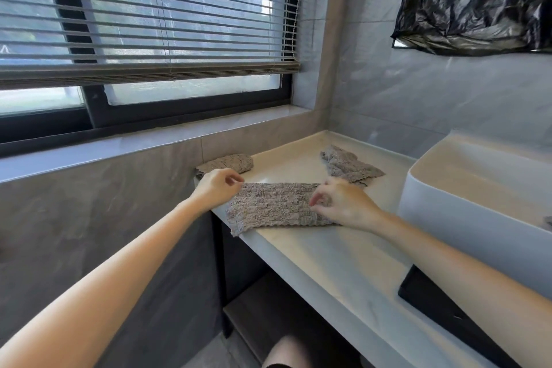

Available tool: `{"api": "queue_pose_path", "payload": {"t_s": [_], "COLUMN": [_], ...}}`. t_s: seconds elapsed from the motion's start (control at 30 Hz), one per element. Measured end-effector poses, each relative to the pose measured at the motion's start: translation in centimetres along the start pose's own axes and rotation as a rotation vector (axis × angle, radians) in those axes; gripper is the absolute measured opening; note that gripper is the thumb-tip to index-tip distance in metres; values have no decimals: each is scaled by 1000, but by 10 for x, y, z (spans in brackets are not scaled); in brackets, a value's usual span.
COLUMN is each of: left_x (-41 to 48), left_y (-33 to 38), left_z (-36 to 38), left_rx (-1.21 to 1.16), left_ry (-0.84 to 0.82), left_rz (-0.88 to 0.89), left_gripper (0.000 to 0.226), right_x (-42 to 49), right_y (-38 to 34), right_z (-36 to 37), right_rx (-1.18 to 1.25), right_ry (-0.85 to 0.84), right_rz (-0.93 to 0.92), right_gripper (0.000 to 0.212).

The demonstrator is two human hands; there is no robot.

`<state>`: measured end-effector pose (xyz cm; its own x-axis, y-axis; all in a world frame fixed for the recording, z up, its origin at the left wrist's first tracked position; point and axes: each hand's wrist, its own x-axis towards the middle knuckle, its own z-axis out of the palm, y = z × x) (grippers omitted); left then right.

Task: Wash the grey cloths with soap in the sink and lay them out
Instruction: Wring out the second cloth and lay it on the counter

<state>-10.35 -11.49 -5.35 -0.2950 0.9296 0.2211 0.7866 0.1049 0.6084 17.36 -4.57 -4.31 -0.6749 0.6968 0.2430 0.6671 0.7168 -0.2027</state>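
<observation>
A grey textured cloth (274, 207) lies flat on the white counter (337, 251), one corner hanging over the front edge. My left hand (216, 188) pinches the cloth's far left corner. My right hand (343, 206) pinches its right edge with curled fingers. A second grey cloth (227, 165) lies folded against the tiled wall behind my left hand. A third grey cloth (349, 167) lies crumpled farther back on the counter. The white basin sink (448, 188) stands to the right.
A black tray (442, 308) sits on the counter by the sink's near side. A black plastic bag (478, 0) hangs on the wall above the sink. A window with blinds (149, 18) and its sill run along the left. An open shelf lies under the counter.
</observation>
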Motion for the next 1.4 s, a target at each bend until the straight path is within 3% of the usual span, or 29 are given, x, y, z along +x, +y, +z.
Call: {"api": "queue_pose_path", "payload": {"t_s": [0.17, 0.3, 0.37, 0.43, 0.57, 0.67, 0.77, 0.87, 1.0, 1.07, 1.13, 1.33, 1.4], "left_x": [30, 52, 60, 67, 72, 70, 61, 47, 42, 42, 42, 38, 38], "left_y": [25, 37, 41, 43, 45, 47, 46, 42, 35, 36, 40, 44, 42], "left_z": [34, 63, 73, 80, 80, 62, 34, 16, 20, 29, 38, 54, 48], "left_rx": [40, 133, 274, 358, 331, 250, 115, -14, -57, -89, -86, -189, -277], "left_ry": [-106, -200, -213, -174, -161, -255, -511, -765, -582, -513, -453, -337, -315], "left_rz": [112, 141, 152, 139, 131, 62, -159, -285, -299, -318, -325, -284, -295], "left_gripper": [33, 42, 42, 38, 27, 24, 20, 28, 44, 45, 45, 21, 13], "right_x": [4, 7, 10, 15, 15, 10, 4, 1, 8, 12, 20, 35, 39], "right_y": [-23, -26, -25, -24, -14, 1, 18, 35, 46, 47, 45, 29, 30], "right_z": [13, 22, 26, 30, 36, 33, 21, 14, 12, 19, 32, 40, 43], "right_rx": [-218, -369, -419, -483, -480, -402, -367, -256, 192, 268, 268, 302, 465], "right_ry": [-114, -35, -10, 36, 93, 130, 108, -8, -65, -111, -121, -100, -44], "right_rz": [-150, -257, -302, -361, -386, -393, -263, -47, 330, 480, 593, 763, 736], "right_gripper": [32, 35, 31, 14, 22, 4, 22, 23, 19, 48, 57, 26, 17]}}
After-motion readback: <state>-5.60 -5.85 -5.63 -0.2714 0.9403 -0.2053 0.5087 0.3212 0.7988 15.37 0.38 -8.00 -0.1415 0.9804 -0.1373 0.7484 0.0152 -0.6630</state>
